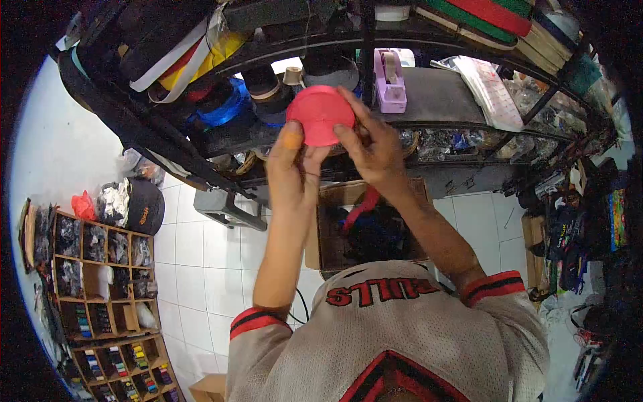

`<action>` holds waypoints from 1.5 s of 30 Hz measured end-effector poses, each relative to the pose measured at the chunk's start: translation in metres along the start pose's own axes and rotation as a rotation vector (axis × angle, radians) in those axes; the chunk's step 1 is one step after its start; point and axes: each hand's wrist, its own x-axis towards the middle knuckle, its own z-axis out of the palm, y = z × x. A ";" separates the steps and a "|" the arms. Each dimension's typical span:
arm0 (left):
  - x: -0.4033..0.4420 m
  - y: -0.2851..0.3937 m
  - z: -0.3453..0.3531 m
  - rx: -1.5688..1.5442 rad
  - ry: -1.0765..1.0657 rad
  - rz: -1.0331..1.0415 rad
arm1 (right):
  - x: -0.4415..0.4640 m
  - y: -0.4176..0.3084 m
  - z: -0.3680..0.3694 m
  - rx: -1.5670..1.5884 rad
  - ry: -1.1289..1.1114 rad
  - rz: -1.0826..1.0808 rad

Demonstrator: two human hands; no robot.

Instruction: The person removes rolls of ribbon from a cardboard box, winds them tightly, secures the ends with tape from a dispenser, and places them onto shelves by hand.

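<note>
A round, flat roll of pinkish-red ribbon or tape (320, 110) is held up in front of the shelf. My left hand (289, 149) grips its lower left edge, the thumb on the near face and other fingers below and partly hidden. On its right side my right hand (370, 142) holds it, with the thumb at the lower right and a finger reaching the upper edge. Below the hands, a strip of similar red material (363, 209) hangs over an open cardboard box (313, 234) with dark contents.
Black metal shelves (442, 126) carry rolls, a blue ribbon roll (231, 107), a purple tape dispenser (390, 84) and bagged items. A grey stool (224, 206) stands left of the box. At far left is a wooden compartment rack (107, 338); bagged goods hang at right.
</note>
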 end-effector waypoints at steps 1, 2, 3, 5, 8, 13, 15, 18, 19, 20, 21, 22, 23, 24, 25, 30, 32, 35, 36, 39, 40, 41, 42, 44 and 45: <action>0.002 -0.014 -0.001 -0.171 -0.002 0.012 | -0.003 -0.001 0.005 0.012 0.046 0.030; -0.002 -0.024 -0.001 -0.254 -0.002 -0.031 | -0.008 0.007 0.013 0.017 0.118 -0.014; -0.006 -0.029 0.000 -0.337 -0.004 -0.073 | -0.009 0.009 0.016 0.021 0.191 -0.060; -0.002 -0.020 -0.004 -0.015 0.019 -0.150 | -0.010 0.011 0.001 0.080 0.047 -0.022; 0.005 0.012 -0.022 0.596 -0.096 -0.157 | -0.006 0.026 -0.029 0.056 -0.251 -0.099; 0.006 0.026 -0.006 1.064 -0.294 -0.156 | -0.005 0.024 -0.045 0.016 -0.425 -0.023; 0.004 0.012 -0.011 0.827 -0.209 -0.126 | -0.006 0.022 -0.045 0.014 -0.395 0.110; 0.001 -0.005 -0.008 0.331 -0.068 -0.163 | -0.018 0.021 -0.025 -0.027 -0.053 -0.068; 0.001 -0.009 -0.004 0.282 -0.071 -0.138 | -0.020 0.022 -0.021 0.006 -0.022 -0.010; 0.002 -0.015 -0.001 0.233 -0.069 -0.115 | -0.022 0.023 -0.017 0.039 0.007 0.051; 0.002 -0.018 -0.001 0.182 -0.066 -0.092 | -0.026 0.024 -0.016 0.071 0.035 0.113; 0.003 -0.013 -0.007 0.289 -0.074 -0.138 | -0.021 0.030 -0.019 -0.069 0.084 -0.063; 0.006 -0.004 -0.008 0.489 -0.157 -0.108 | -0.017 0.036 -0.027 -0.086 -0.065 -0.092; 0.007 0.007 -0.005 0.690 -0.241 -0.078 | -0.014 0.040 -0.038 -0.101 -0.213 -0.118; 0.008 0.016 -0.001 0.892 -0.326 -0.052 | -0.013 0.039 -0.044 -0.114 -0.359 -0.140; 0.010 0.021 0.004 1.214 -0.351 -0.153 | -0.012 0.034 -0.040 -0.083 -0.398 -0.082; 0.004 0.009 0.000 1.131 -0.224 -0.020 | -0.018 0.034 -0.030 -0.028 -0.181 -0.060; -0.001 -0.013 0.005 0.722 -0.056 0.142 | -0.027 0.026 -0.016 0.049 0.030 0.119; 0.000 -0.021 0.007 0.513 -0.031 0.164 | -0.027 0.027 -0.010 0.058 0.100 0.075; -0.006 -0.027 0.013 0.288 -0.052 0.028 | -0.022 0.032 -0.006 0.040 0.168 0.007; -0.002 -0.020 0.005 0.387 -0.094 -0.017 | -0.019 0.030 -0.017 0.004 0.091 0.028; 0.002 -0.012 -0.002 0.487 -0.137 -0.062 | -0.016 0.029 -0.025 -0.030 0.014 0.049; 0.005 -0.002 -0.003 0.786 -0.179 0.008 | -0.014 0.030 -0.031 -0.060 -0.068 -0.021; 0.008 0.009 0.005 0.979 -0.266 -0.046 | -0.010 0.032 -0.040 -0.119 -0.239 -0.159; 0.007 0.013 0.009 1.075 -0.307 -0.075 | -0.009 0.031 -0.042 -0.136 -0.300 -0.118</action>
